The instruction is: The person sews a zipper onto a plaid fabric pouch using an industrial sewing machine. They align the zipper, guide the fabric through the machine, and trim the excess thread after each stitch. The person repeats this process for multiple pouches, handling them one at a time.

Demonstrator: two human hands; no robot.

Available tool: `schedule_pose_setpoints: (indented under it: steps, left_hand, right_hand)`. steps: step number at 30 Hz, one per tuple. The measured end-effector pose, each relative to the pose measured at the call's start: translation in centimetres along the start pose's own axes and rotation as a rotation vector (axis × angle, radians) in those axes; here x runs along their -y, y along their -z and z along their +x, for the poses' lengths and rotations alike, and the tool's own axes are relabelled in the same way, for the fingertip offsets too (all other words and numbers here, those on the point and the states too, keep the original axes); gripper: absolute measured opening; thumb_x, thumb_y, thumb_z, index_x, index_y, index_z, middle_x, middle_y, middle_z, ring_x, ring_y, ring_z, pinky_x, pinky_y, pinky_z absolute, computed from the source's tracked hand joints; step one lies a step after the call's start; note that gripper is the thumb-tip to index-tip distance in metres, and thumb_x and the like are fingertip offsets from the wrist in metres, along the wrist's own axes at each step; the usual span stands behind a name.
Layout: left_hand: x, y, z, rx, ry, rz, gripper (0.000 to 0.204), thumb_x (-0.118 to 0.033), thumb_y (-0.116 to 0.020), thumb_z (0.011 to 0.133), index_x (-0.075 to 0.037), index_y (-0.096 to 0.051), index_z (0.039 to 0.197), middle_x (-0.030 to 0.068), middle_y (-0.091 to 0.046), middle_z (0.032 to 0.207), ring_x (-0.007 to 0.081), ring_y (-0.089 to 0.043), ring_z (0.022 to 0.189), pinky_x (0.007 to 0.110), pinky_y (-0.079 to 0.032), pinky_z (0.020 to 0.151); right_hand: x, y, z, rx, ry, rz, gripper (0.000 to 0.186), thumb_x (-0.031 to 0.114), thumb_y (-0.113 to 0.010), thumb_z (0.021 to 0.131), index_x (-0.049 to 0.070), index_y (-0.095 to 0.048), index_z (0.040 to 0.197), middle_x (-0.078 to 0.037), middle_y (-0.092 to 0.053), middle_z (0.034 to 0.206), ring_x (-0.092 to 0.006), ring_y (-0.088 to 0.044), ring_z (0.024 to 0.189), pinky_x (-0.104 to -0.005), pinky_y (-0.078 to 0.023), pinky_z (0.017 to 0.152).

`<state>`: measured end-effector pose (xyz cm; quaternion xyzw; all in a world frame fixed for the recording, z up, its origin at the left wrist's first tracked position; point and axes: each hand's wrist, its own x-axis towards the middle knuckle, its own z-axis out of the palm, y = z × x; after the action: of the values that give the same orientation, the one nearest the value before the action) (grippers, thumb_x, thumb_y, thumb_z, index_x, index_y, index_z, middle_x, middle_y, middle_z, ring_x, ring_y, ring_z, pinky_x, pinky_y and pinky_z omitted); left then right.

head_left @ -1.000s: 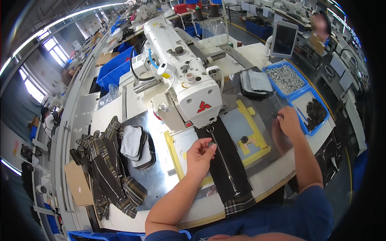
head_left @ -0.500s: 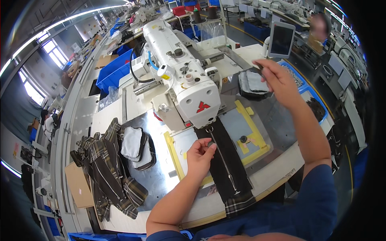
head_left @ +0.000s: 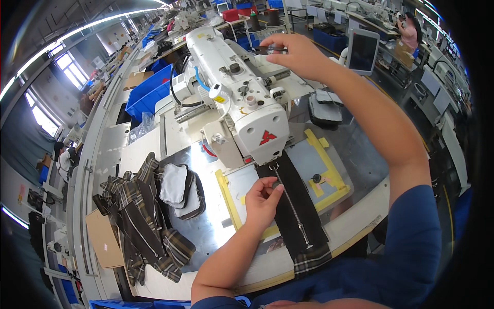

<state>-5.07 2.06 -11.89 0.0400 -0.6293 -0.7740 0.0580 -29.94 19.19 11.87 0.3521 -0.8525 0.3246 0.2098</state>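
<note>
The left hand (head_left: 262, 200) lay on the dark fabric strip (head_left: 298, 211), fingertips pinching its left edge just in front of the needle of the white sewing machine (head_left: 242, 98). That was the hold the step seemed to need: to keep the seam true, the strip should stay flat and square to the yellow tape guides (head_left: 329, 172) on the table, with the fingers close to the presser foot but never under it, and the zipper (head_left: 290, 206) running straight down the strip's middle. The strip ran from under the machine head to the near edge of the table, where its plaid end (head_left: 311, 260) hung over.

The right hand (head_left: 298, 54) was raised well above and beyond the machine's top, arm stretched long from the lower right, wrist bent, thumb and fingers closed narrowly on a small dark object (head_left: 271, 50); what it was could not be made out from this view. The left forearm came in from the lower edge, elbow low, palm down.

Toward the left edge of the table lay 1 heap of plaid garments (head_left: 141, 221) with grey padded pieces (head_left: 177, 188) on top. A tablet screen (head_left: 363, 50) stood at the far right corner, and blue bins (head_left: 149, 90) sat beyond the machine.
</note>
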Motion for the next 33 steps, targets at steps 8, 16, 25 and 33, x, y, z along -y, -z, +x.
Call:
schedule_pose_setpoints:
  steps: [8,16,25,33]
  left_hand:
    - [0.1,-0.2,-0.2,-0.001,-0.025,0.079,0.024,-0.003,-0.077,0.096,0.001,-0.068,0.117,-0.0024,-0.062,0.082,0.0047,-0.055,0.070,0.022,-0.045,0.063]
    - [0.3,-0.2,0.0,0.024,-0.024,0.054,0.024,-0.003,-0.078,0.095,0.002,-0.068,0.116,-0.0029,-0.063,0.083,0.0033,-0.053,0.072,0.021,-0.043,0.064]
    - [1.1,-0.4,-0.1,0.015,-0.062,0.070,0.025,-0.005,-0.080,0.095,0.002,-0.069,0.116,-0.0025,-0.063,0.082,0.0040,-0.054,0.071,0.021,-0.047,0.066]
    - [1.0,-0.7,-0.1,0.042,-0.076,0.117,0.025,-0.006,-0.080,0.094,0.001,-0.069,0.115,-0.0022,-0.062,0.080,0.0036,-0.053,0.069,0.021,-0.046,0.063]
  right_hand:
    - [-1.8,-3.4,4.0,0.053,-0.034,-0.041,0.040,0.027,-0.074,0.093,0.009,-0.071,0.129,-0.013,-0.074,0.103,-0.0300,-0.071,0.097,-0.0418,-0.055,0.091]
    - [-2.3,-5.7,7.9,0.170,0.059,-0.235,0.037,0.024,-0.072,0.096,0.015,-0.070,0.132,-0.016,-0.070,0.127,-0.0346,-0.064,0.123,-0.0455,-0.051,0.105]
    - [-0.5,-6.9,8.4,0.259,0.132,-0.280,0.037,0.020,-0.072,0.097,0.017,-0.069,0.134,-0.012,-0.069,0.131,-0.0342,-0.065,0.121,-0.0465,-0.051,0.106]
    - [-2.7,-7.7,8.1,0.043,0.034,0.057,0.033,0.030,-0.069,0.100,0.010,-0.073,0.126,-0.017,-0.074,0.112,-0.0336,-0.070,0.108,-0.0438,-0.053,0.096]
